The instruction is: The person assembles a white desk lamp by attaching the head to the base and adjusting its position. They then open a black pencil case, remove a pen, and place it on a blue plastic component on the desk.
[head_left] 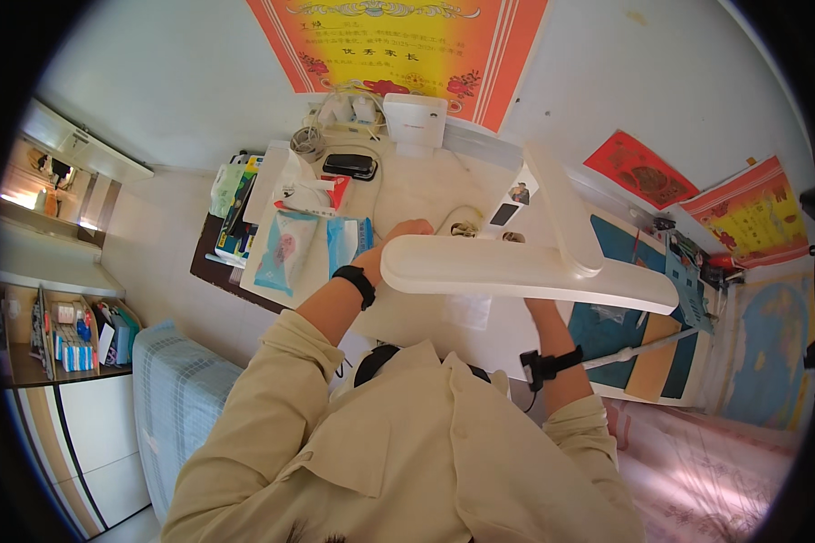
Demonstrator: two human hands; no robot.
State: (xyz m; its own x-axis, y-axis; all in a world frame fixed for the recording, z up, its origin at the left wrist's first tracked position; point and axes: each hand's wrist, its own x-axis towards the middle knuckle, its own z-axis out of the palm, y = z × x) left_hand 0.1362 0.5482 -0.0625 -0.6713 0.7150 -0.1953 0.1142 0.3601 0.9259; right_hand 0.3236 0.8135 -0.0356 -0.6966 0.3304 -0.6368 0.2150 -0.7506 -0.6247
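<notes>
My left hand (pixel 406 230) rests over the white desk, just behind the long head of a white desk lamp (pixel 525 276). Its back and knuckles show, while the lamp hides the fingers and anything in them. My right hand (pixel 540 309) goes under the same lamp head; only a bit near the wrist shows, so its fingers cannot be made out. Below the lamp, between my arms, lies a small whitish sheet or bag (pixel 469 311). Closest to my left forearm is a blue-and-white packet (pixel 348 239), with a larger pale blue soft pack (pixel 286 250) beside it.
A red-and-white tissue box (pixel 337 192), a black case (pixel 349 166) and a white router-like box (pixel 415 122) stand at the back. The lamp arm (pixel 561 213) rises ahead. A teal mat (pixel 607 348) lies at right; a cloth-covered chair (pixel 183 389) is at left.
</notes>
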